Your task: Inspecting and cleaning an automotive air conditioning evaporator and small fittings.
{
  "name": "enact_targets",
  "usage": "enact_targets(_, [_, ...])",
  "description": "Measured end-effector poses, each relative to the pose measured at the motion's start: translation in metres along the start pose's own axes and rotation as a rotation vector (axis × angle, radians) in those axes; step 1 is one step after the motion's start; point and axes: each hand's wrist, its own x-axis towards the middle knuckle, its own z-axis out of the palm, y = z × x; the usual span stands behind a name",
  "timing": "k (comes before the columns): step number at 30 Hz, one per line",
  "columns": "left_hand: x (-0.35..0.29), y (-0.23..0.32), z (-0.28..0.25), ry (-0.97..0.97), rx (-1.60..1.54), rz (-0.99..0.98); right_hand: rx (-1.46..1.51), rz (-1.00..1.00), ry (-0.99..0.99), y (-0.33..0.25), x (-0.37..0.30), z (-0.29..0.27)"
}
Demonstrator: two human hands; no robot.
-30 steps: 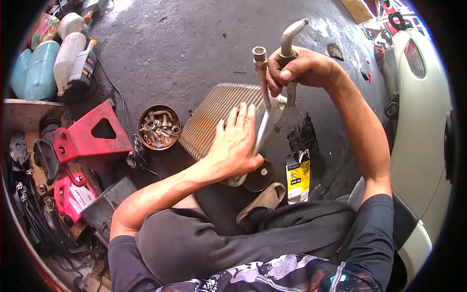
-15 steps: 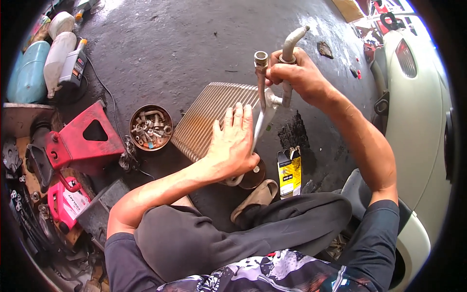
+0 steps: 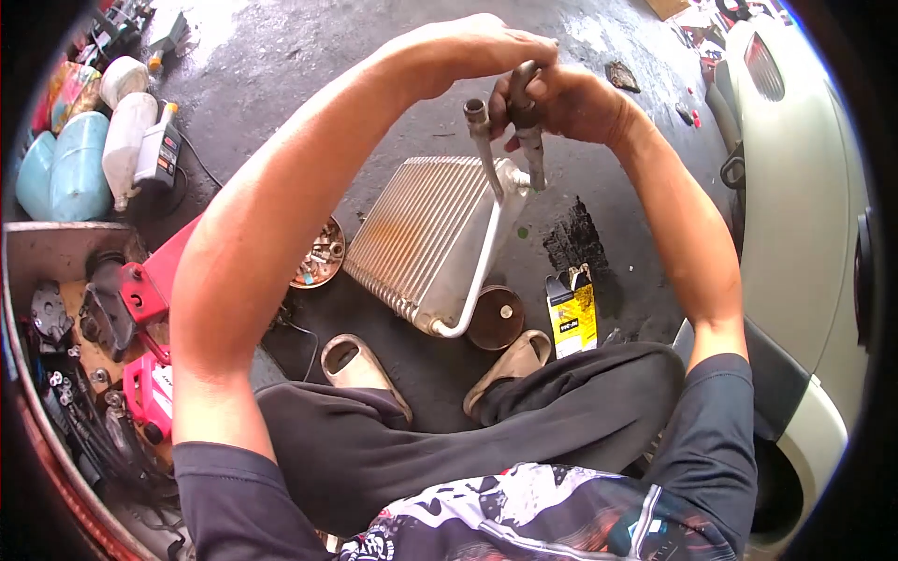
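A finned metal evaporator core (image 3: 416, 234), brownish on part of its fins, stands tilted on the dark floor in front of my feet. Two metal pipes rise from its upper right corner: a shorter one with an open end (image 3: 478, 126) and a thicker, bent one (image 3: 531, 150). My right hand (image 3: 571, 105) is wrapped round the bent pipe. Across from the left reaches my left hand (image 3: 482, 42), just beyond the top of the bent pipe and close to the right hand. Its fingers are mostly hidden, so whether they touch the pipe is unclear.
A round tin of metal fittings (image 3: 325, 257) is partly behind my left forearm. A dark round lid (image 3: 496, 318) and a yellow-black carton (image 3: 572, 313) lie near my right sandal (image 3: 510, 369). A pale car (image 3: 804, 206) stands at right; a parts-filled bin (image 3: 56, 227) and jugs (image 3: 79, 168) at left.
My left hand has left the fins and swung up to the top of the pipes. My right hand still grips the bent pipe, now turned, its end no longer pointing up and right.
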Motion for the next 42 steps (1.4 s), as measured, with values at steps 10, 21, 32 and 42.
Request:
enact_targets(10, [0.065, -0.054, 0.009, 0.06, -0.16, 0.553, -0.092, -0.074, 0.054, 0.012, -0.008, 0.008])
enact_targets(21, [0.065, -0.064, 0.008, -0.046, -0.309, 0.565, -0.282, 0.11, 0.176, 0.003, 0.028, 0.031])
enact_targets(32, [0.068, -0.063, 0.011, 0.089, -0.274, 0.711, -0.736, 0.011, 0.743, 0.012, 0.031, 0.056])
enact_targets(42, [0.078, -0.069, 0.013, 0.145, -0.201, 0.738, -0.51, 0.039, 0.555, 0.001, 0.032, 0.05])
